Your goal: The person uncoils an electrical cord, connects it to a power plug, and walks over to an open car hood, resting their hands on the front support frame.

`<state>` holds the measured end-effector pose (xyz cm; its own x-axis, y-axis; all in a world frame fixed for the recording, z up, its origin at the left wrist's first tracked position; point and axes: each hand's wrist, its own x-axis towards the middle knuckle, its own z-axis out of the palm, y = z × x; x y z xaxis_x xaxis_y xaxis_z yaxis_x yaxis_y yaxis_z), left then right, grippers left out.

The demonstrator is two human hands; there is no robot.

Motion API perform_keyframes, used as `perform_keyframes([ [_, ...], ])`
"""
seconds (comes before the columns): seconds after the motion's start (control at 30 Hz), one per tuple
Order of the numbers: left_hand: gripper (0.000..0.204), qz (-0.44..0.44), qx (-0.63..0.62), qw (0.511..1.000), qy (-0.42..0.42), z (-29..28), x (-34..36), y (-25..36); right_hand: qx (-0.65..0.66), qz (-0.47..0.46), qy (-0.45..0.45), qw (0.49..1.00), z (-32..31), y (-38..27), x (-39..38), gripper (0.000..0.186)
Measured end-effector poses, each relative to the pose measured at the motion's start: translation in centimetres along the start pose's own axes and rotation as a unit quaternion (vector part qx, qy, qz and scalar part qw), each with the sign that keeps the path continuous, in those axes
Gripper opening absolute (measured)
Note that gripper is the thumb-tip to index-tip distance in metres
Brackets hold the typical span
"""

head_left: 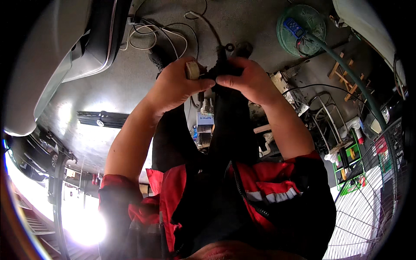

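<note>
Both my hands meet over my dark trousers, in front of my shoes. My left hand (pixel 172 84) is closed, thumb pressed toward the right hand, with a cream-coloured ring that looks like a tape roll (pixel 192 70) at its fingers. Closed too, my right hand (pixel 253 82) pinches a black wrapped cable (pixel 221 55) with its thumb and fingers. From there the cable runs away from me and continues as a thinner grey-brown lead (pixel 203 21) over the floor. A small black loop (pixel 229 46) stands off its side. The cable's near end is lost in shadow between my hands.
Loose coiled cables (pixel 162 32) lie on the floor beyond my left hand. A vehicle's open door (pixel 97 39) is at far left. A blue multimeter (pixel 294 28) rests on a round green surface (pixel 318 26) at far right. Mechanical parts (pixel 290 86) and a blue box (pixel 205 119) lie nearer.
</note>
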<state>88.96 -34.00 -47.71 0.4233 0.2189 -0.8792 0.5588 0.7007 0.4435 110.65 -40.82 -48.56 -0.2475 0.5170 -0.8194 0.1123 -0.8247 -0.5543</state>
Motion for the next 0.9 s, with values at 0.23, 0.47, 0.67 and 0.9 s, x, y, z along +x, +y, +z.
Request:
perform_keyframes([
  [0.23,0.034,0.062,-0.088,0.991,0.076,1.3,-2.4,-0.8,0.06,-0.054,0.028,0.996,0.7,-0.1,-1.8,0.046],
  [0.47,0.031,0.046,0.017,0.996,0.071,1.9,-4.3,0.6,0.007,-0.043,-0.01,0.999,0.7,-1.6,-2.4,0.047],
  [0.67,0.03,0.058,-0.09,0.991,0.076,2.3,-5.1,-0.5,0.068,-0.043,0.018,0.997,1.5,-1.1,-3.7,0.043],
  [0.9,0.029,0.027,-0.179,0.982,0.045,2.6,-5.8,-1.3,0.107,-0.017,-0.063,0.992,1.6,-1.4,-4.3,0.036],
])
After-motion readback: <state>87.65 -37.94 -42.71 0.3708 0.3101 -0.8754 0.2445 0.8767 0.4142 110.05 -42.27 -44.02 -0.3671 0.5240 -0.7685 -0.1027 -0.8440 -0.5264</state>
